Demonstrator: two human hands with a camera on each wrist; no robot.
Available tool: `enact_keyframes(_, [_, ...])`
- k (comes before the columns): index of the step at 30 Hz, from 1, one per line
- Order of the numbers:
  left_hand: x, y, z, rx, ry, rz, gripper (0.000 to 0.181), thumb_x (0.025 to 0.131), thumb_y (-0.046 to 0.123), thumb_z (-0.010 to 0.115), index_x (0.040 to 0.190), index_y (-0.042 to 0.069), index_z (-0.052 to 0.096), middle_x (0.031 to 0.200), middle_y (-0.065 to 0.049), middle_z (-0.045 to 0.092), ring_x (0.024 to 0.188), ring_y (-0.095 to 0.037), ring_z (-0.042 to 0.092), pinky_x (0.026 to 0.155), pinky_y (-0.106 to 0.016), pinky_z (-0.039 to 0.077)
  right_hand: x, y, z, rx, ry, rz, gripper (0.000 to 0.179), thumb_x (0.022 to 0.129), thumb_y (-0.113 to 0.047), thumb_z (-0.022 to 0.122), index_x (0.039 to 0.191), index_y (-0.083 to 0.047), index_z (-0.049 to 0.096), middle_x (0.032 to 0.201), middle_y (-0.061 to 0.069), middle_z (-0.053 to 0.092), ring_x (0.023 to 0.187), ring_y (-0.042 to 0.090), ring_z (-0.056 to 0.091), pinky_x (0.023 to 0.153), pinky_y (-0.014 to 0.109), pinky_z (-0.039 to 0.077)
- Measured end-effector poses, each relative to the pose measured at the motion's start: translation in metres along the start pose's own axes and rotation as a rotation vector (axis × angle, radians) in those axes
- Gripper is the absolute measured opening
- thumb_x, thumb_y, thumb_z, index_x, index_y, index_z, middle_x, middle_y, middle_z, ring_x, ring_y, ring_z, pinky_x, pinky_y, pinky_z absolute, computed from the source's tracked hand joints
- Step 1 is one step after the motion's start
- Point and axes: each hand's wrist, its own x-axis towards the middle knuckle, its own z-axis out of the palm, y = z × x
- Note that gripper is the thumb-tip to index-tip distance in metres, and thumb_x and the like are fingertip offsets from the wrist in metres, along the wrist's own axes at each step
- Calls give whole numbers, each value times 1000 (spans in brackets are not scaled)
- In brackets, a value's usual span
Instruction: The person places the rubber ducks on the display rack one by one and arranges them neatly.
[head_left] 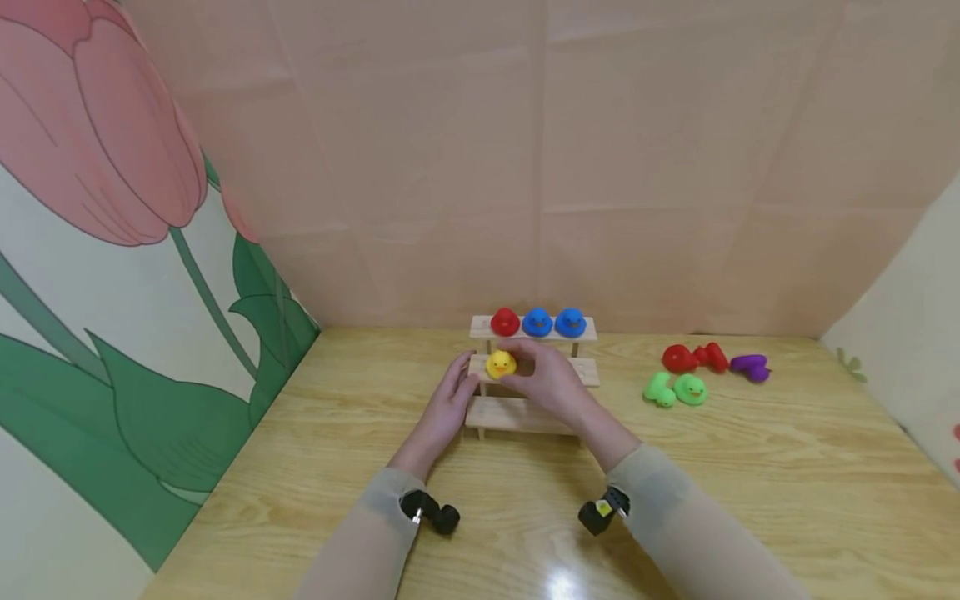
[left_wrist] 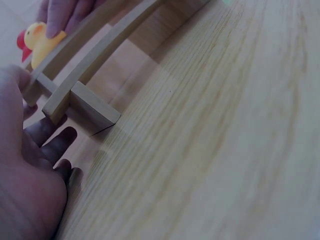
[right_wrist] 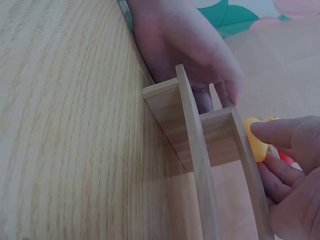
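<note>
A three-tier wooden display stand (head_left: 517, 410) stands on the table. My right hand (head_left: 551, 375) pinches a yellow rubber duck (head_left: 501, 364) between thumb and fingers, at the left end of the middle tier. In the right wrist view the duck (right_wrist: 256, 140) sits right at the shelf's surface. My left hand (head_left: 448, 400) grips the stand's left end, its thumb at the edge of the middle tier and its other fingers around the side. On the top tier a red duck (head_left: 505, 322) and two blue ducks (head_left: 554, 322) stand in a row.
To the right of the stand lie red ducks (head_left: 679, 358), a purple duck (head_left: 752, 367) and two green ducks (head_left: 691, 389), some tipped over. A pink cloth backdrop (head_left: 525, 167) hangs behind the table. A tulip-painted panel (head_left: 150, 375) borders the left side.
</note>
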Motion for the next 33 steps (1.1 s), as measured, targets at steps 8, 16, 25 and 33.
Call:
enact_keyframes(8, [0,0,1,3,-4,-4,55,121,39,46,173,27,34,173,-13,42,159,-31,40,131,-52,31,-1,1,-1,3,3,-1,54,99,-9,85,150,-13,68,153,7,65,141,33,60,121,53,47])
enact_keyframes(16, [-1,-2,1,-11,-13,-14,56,121,37,45,174,28,31,173,-12,43,159,-30,41,131,-52,31,-8,2,-6,20,-3,20,56,99,-15,86,151,-15,67,152,6,66,141,33,61,121,55,47])
enact_keyframes(25, [-1,0,1,21,5,-7,59,120,44,47,174,28,33,175,-13,39,161,-32,37,132,-53,29,-25,6,-27,11,23,20,53,102,-21,84,152,-17,67,149,9,68,138,34,64,116,58,51])
enact_keyframes(33, [0,-1,0,32,12,-38,58,119,50,46,173,35,33,176,-8,38,161,-28,36,132,-50,29,-43,12,-49,58,74,65,50,104,-23,82,150,-16,66,151,9,66,140,34,62,117,56,51])
